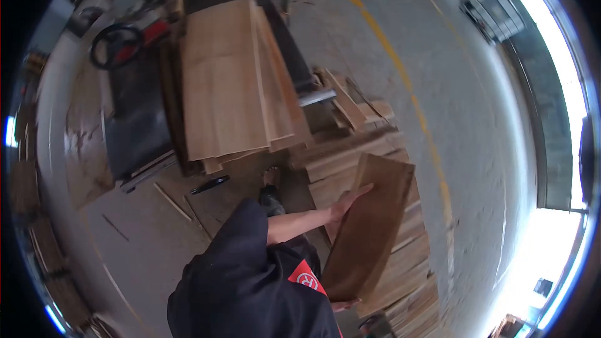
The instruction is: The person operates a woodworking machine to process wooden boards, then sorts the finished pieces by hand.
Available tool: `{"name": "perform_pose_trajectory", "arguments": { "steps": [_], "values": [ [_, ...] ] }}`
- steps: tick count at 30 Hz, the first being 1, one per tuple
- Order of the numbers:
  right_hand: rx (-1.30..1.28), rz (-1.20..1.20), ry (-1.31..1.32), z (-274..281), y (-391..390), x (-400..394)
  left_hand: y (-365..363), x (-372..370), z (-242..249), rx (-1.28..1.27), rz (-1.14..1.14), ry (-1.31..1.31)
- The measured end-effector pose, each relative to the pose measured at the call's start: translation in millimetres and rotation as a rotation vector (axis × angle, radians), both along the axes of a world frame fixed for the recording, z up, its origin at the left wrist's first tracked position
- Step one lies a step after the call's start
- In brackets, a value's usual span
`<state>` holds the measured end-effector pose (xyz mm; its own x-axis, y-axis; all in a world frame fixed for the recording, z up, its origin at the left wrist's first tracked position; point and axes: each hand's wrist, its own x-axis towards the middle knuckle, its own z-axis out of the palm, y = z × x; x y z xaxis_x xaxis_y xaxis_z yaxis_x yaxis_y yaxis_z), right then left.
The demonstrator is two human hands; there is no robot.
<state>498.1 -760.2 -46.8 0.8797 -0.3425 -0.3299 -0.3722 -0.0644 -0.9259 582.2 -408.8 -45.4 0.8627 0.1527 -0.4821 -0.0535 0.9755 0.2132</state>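
A brown wooden board is held tilted at the lower right of the centre. My left hand is at its upper left edge, with the fingers stretched along the board's face. At the board's lower end my right hand shows only in part, its fingers against the bottom edge. Beneath and beside the board lies a stack of wooden planks. Several wide pale boards rest in an uneven pile on a machine bed at the upper left of the centre.
A black handwheel and a dark machine surface are at the left. Thin wood strips lie on the floor. A yellow line runs along the floor at the right. A wire-sided crate stands at the upper right.
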Motion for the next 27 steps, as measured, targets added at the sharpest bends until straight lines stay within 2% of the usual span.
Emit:
{"name": "perform_pose_trajectory", "arguments": {
  "steps": [1,6,9,10,12,14,15,17,20,23,26,27],
  "values": [
    [0.04,0.066,-0.029,9,9,16,17,-5,22,0.157,0.059,-0.005],
    [0.256,0.361,-0.104,61,64,76,105,-43,93,0.258,0.458,-0.034],
    [0.246,0.462,-0.005,110,127,82,156,-98,163,0.291,0.648,-0.104],
    [0.32,0.545,0.039,127,144,82,170,-119,180,0.299,0.694,-0.13],
    [0.475,0.713,0.119,149,181,82,198,-151,197,0.417,0.779,0.035],
    [0.484,0.832,0.057,155,216,79,228,-179,197,0.433,0.866,0.108],
    [0.481,0.89,0.023,159,233,76,247,-191,182,0.392,0.902,0.099],
    [0.429,0.943,-0.005,183,277,57,279,-212,154,0.379,0.964,0.126],
    [0.389,1.007,0.02,199,331,33,307,-239,147,0.247,1.068,0.239],
    [0.399,1.024,0.102,217,369,11,351,-256,121,0.408,1.016,0.238],
    [0.365,1.042,0.224,225,393,-6,395,-265,136,0.537,0.887,0.624],
    [0.358,1.04,0.234,227,407,-14,408,-273,136,0.7,0.843,0.787]
  ]
}}
